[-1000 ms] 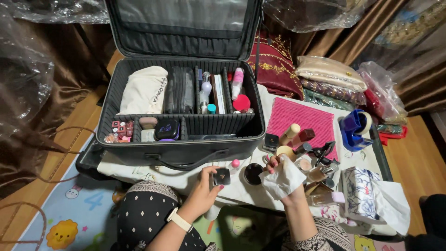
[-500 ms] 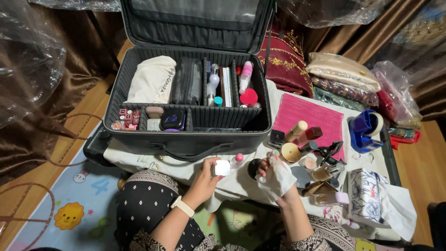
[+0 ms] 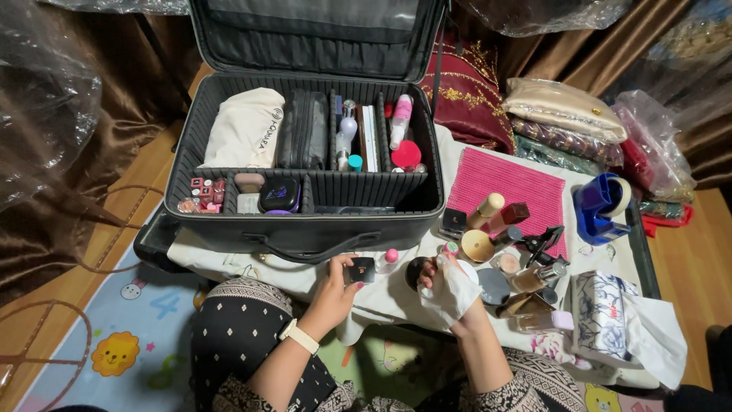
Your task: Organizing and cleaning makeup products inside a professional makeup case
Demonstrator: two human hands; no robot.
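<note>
Small square compact [image 3: 361, 269] now dark side up in left hand [image 3: 334, 294]

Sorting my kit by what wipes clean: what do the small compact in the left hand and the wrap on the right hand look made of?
Compact: seemingly hard plastic, dark and glossy, with crisp square edges. Wrap on the right hand: thin white tissue or cloth, matte, creased; cannot tell which.
</note>
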